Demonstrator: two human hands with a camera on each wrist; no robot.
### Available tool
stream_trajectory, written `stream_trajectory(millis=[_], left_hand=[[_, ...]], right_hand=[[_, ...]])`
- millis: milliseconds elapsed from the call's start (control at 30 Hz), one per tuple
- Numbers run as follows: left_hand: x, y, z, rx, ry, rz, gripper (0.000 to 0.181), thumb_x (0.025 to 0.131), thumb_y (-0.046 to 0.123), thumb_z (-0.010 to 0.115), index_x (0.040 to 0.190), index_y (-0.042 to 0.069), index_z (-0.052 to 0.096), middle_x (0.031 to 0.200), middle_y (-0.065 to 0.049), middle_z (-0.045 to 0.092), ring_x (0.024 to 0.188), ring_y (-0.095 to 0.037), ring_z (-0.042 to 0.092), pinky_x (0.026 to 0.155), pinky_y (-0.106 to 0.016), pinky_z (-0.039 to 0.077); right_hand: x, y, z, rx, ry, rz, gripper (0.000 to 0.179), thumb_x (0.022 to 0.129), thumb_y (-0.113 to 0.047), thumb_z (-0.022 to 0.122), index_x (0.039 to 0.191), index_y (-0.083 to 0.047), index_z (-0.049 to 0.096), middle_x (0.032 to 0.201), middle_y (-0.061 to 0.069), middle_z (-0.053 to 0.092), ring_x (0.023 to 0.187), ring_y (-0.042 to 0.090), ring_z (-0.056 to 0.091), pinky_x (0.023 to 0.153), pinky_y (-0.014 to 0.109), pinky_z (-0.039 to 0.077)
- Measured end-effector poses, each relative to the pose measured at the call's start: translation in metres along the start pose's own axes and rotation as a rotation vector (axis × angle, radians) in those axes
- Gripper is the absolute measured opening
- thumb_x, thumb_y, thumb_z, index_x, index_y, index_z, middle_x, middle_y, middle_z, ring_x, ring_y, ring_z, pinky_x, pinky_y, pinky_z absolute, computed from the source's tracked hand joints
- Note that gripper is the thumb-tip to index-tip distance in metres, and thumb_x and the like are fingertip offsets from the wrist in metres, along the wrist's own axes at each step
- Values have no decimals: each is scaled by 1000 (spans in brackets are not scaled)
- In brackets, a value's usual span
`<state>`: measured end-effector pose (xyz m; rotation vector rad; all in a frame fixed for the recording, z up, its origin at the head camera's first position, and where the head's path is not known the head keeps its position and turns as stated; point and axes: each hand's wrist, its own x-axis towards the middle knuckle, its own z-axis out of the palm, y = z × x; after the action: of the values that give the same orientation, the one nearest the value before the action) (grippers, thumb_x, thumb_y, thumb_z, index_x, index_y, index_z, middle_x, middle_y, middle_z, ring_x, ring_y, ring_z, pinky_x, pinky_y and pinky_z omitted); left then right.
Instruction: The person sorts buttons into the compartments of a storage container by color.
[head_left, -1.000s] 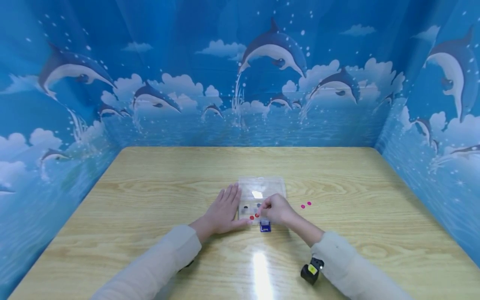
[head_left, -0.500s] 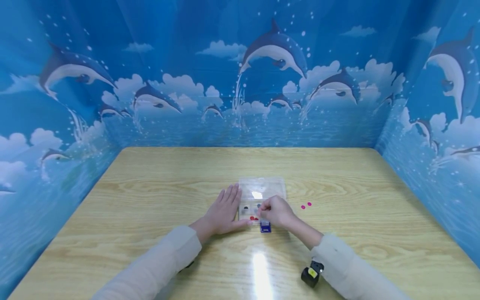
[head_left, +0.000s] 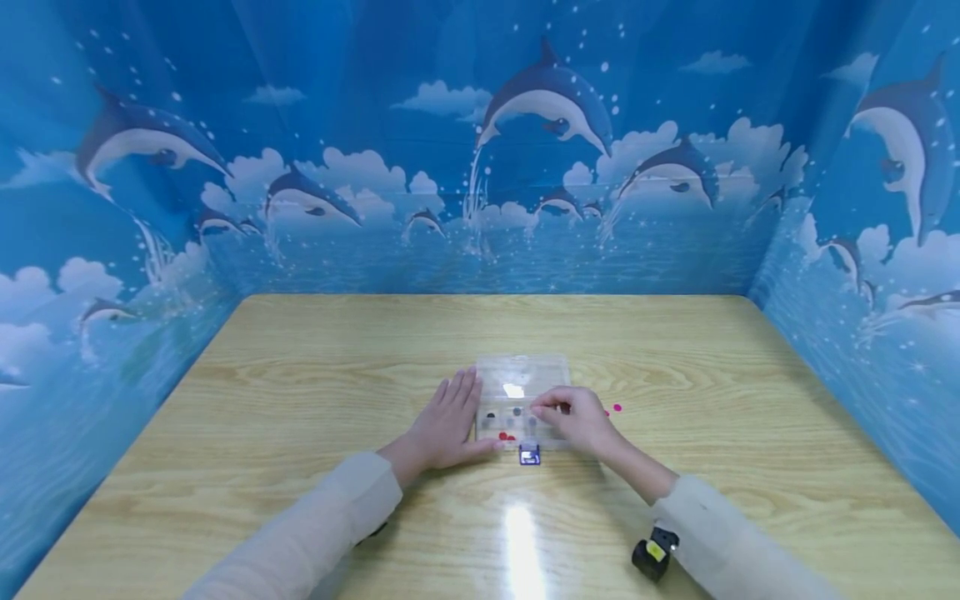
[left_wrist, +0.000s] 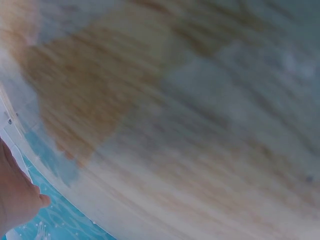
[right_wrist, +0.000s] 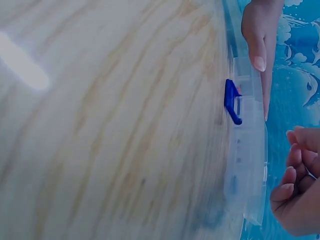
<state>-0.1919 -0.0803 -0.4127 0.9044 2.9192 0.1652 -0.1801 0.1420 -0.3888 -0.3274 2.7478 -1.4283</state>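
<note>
My left hand (head_left: 446,421) lies flat along the left side of a clear plastic compartment box (head_left: 546,444), its fingers straight and the thumb at the front edge. The box's clear lid (head_left: 525,367) is folded back. Red discs (head_left: 504,436) lie in a front compartment, with dark round pieces (head_left: 491,415) farther back. Over the box's right part hovers my right hand (head_left: 577,417), fingers curled and thumb tip against the index tip. In the right wrist view nothing shows between those fingertips. A blue latch (right_wrist: 232,101) hangs at the box's front.
Just right of the box, a pink disc (head_left: 617,407) lies on the wooden table (head_left: 337,350), with another partly hidden by my right hand. A dolphin-print curtain (head_left: 375,233) surrounds the table's back and sides. The left wrist view shows mostly blurred tabletop.
A red disc that was by my right fingertips now lies in the front compartment beside the other. My right hand has moved right and slightly away from the compartments; the left has stayed put.
</note>
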Motion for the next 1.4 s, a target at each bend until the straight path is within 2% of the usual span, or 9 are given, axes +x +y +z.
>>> stream_trajectory(millis=[200, 467, 967, 1233, 1400], left_hand=[[0, 0, -1, 5, 3, 4, 98, 87, 68, 38, 147, -4, 8, 155, -20, 1, 144, -35, 7, 118, -46, 9], [0, -1, 0, 3, 3, 4, 98, 87, 68, 37, 147, -3, 8, 155, -20, 1, 144, -34, 6, 118, -46, 9], [0, 0, 0, -4, 8, 5, 98, 87, 67, 40, 147, -4, 10, 155, -21, 3, 144, -35, 8, 117, -48, 11], [0, 0, 0, -7, 8, 1, 98, 86, 66, 42, 147, -4, 10, 155, -22, 3, 144, -36, 8, 117, -46, 10], [0, 0, 0, -4, 5, -2, 98, 86, 68, 39, 147, -3, 9, 155, -21, 3, 144, -34, 7, 118, -46, 10]], right_hand=[[-4, 8, -8, -11, 22, -58, 12, 83, -7, 66, 92, 1, 71, 81, 9, 66, 63, 9, 44, 55, 17, 38], [-8, 18, -18, 1, 50, -37, 16, 84, -9, 66, 97, 1, 70, 84, 10, 65, 66, 9, 46, 57, 18, 40], [-13, 31, -36, -2, 110, -66, 22, 84, -5, 65, 104, 4, 67, 79, 7, 59, 65, 4, 44, 57, 17, 40], [-16, 45, -46, -44, 172, -20, 23, 86, -4, 62, 106, 6, 66, 82, 10, 61, 67, 0, 46, 59, 16, 41], [-17, 54, -53, -31, 175, 5, 24, 85, -3, 62, 107, 7, 65, 78, 10, 61, 64, -2, 48, 57, 17, 42]])
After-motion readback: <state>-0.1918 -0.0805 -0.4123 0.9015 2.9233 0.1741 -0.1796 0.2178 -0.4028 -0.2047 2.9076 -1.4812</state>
